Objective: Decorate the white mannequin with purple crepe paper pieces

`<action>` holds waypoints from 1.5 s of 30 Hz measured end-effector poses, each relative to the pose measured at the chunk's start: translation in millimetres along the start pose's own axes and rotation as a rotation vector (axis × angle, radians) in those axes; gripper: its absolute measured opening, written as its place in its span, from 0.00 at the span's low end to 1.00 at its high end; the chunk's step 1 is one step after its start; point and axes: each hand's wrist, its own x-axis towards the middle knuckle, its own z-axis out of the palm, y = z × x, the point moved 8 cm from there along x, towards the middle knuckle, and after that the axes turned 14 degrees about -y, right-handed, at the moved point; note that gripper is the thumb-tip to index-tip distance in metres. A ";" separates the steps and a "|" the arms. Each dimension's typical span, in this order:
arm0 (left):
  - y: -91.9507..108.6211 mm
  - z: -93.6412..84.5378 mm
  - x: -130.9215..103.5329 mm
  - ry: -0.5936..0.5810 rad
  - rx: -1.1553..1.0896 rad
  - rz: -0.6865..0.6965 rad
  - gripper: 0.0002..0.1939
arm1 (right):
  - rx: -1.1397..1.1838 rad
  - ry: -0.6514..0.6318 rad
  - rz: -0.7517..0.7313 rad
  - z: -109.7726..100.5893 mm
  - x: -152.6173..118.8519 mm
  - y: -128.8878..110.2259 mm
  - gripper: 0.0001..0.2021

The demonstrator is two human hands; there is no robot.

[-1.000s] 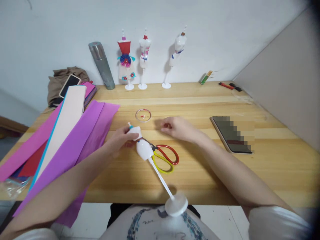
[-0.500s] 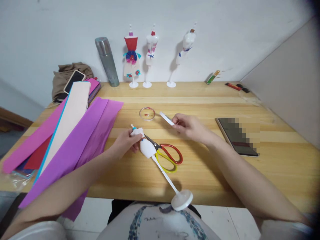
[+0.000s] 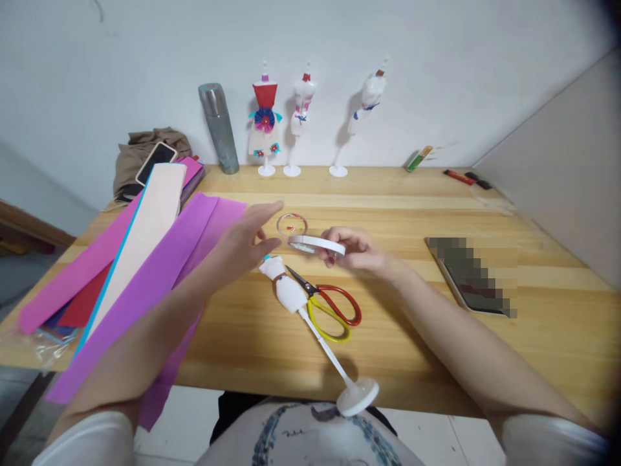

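My right hand [image 3: 356,249] grips a roll of white tape [image 3: 317,244], held nearly flat above the table. Just left of the roll, my left hand [image 3: 252,236] is raised with its fingers apart and nothing in it. Below both hands a small white mannequin [image 3: 291,294] on a stand lies on its side, its round base over the table's front edge. It has a brown band and a bit of blue at the waist. Scissors [image 3: 332,307] with one red and one yellow handle lie beside it, blades partly open.
Behind the roll is a clear ring-shaped dish [image 3: 292,225] with small red bits. Purple crepe paper [image 3: 160,278] and other sheets cover the left side. A tablet [image 3: 466,275] lies right. Three mannequins [image 3: 265,97] and a flask [image 3: 220,129] stand along the wall, near a glue stick [image 3: 420,158].
My left hand has let go of the mannequin and risen toward the tape. My right hand has turned the roll flatter and brought it slightly left and lower.
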 end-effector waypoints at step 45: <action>35.5 -1.1 30.8 0.106 -0.093 0.369 0.10 | -0.175 0.372 0.076 -31.9 -19.4 -48.9 0.04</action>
